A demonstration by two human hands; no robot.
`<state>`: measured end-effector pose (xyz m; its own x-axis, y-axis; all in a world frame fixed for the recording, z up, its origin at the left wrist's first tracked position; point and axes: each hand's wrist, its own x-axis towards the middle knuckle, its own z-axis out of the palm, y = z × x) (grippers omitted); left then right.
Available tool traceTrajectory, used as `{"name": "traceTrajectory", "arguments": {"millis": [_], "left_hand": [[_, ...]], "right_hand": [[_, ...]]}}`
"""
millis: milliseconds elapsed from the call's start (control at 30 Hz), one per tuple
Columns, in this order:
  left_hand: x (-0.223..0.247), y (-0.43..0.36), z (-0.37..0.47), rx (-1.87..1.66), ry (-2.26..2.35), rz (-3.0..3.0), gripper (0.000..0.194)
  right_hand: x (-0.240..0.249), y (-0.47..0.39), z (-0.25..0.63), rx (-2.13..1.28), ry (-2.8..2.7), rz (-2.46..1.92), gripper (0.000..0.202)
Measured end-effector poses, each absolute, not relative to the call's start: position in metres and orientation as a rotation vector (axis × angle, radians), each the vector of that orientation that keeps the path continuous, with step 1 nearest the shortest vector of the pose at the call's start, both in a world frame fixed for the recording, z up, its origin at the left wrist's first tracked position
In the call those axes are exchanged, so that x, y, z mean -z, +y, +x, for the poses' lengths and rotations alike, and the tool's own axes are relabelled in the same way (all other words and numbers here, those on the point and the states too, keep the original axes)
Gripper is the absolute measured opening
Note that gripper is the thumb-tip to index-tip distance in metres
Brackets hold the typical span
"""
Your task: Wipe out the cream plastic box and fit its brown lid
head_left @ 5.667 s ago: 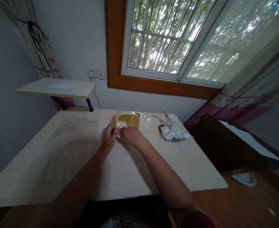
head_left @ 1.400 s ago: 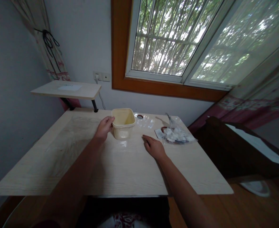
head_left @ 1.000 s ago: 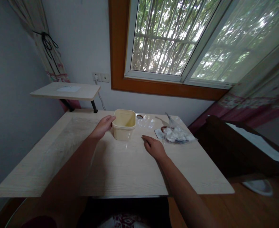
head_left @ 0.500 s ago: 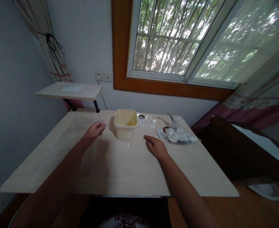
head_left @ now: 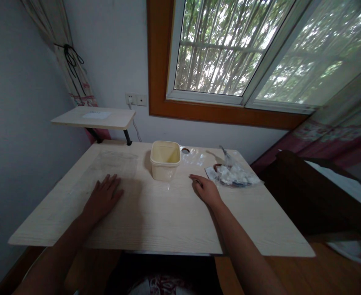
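Widely spread, left hand (head_left: 102, 198) flat on desk (head_left: 168, 221), tub (head_left: 165, 171) near far edge, gap to right hand (head_left: 208, 191), its grip unclear.

Pale yellow container (head_left: 165, 171): open-topped, squarish, rounded corners, lipped rim, walls narrowing toward base. Stands upright toward far side of table (head_left: 174, 223), mouth up. Clear plastic bag (head_left: 234, 175): bunched white contents, darker bits below; lies on table well right of container, neck end pointing away. Thin clear sheet (head_left: 120, 160): flat on table's left part, edges hard to make out.
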<state>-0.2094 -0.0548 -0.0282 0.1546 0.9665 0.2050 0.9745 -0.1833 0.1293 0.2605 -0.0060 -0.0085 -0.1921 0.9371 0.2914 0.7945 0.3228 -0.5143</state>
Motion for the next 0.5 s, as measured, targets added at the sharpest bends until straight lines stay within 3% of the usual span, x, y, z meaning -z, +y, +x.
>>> {"name": "traceTrajectory", "arguments": {"millis": [500], "left_hand": [[0.015, -0.060, -0.195, 0.225, -1.938, -2.462, 0.063]], "right_hand": [[0.012, -0.006, 0.260, -0.302, -2.055, -1.537, 0.039]]}}
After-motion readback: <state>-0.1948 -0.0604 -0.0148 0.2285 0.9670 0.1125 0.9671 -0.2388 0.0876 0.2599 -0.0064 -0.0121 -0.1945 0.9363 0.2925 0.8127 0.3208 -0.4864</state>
